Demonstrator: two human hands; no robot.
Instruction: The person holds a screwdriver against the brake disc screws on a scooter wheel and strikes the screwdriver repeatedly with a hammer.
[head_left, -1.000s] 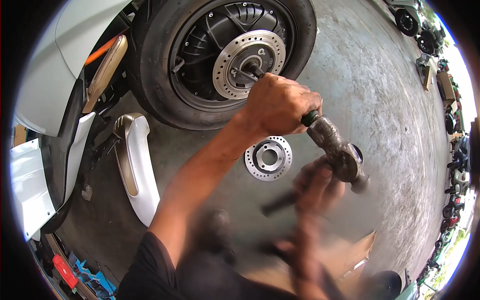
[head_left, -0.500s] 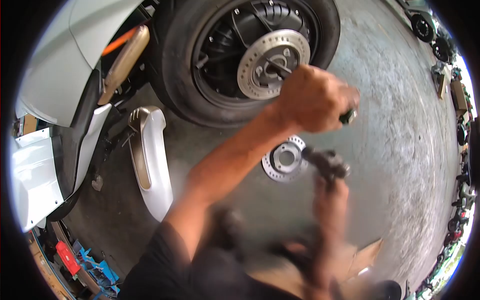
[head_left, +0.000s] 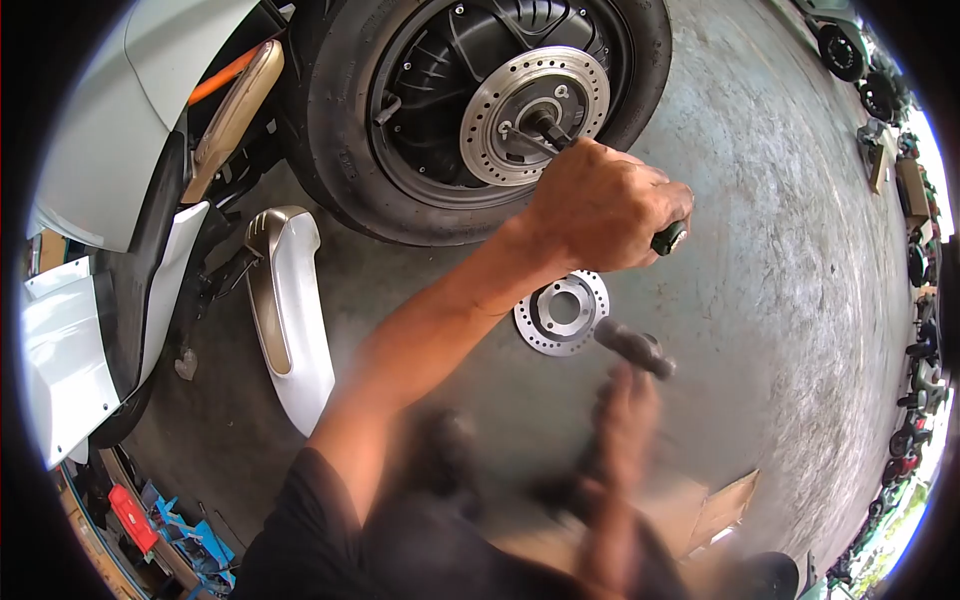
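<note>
My left hand (head_left: 612,205) is wrapped round the handle of a screwdriver (head_left: 532,142). The handle's butt sticks out past my fist, and the metal shaft points at a bolt on the brake disc (head_left: 487,150) of the wheel hub. Whether the tip touches the bolt is hard to tell. Lower down, my right hand (head_left: 628,425), smeared by motion, grips a hammer (head_left: 637,348). The hammer head is a short way below the screwdriver butt, apart from it. A second brake disc (head_left: 540,335) lies flat on the floor between my forearm and the hammer.
The black tyre (head_left: 340,150) stands at the top. To its left are white body panels (head_left: 75,350) and a white and gold fender (head_left: 305,340) on the concrete floor (head_left: 770,300). Cardboard (head_left: 725,505) lies at lower right, with vehicle parts along the right edge.
The hammer and my right hand have moved slightly down and left. My left hand stays on the screwdriver at the disc. The whole view has shifted a little.
</note>
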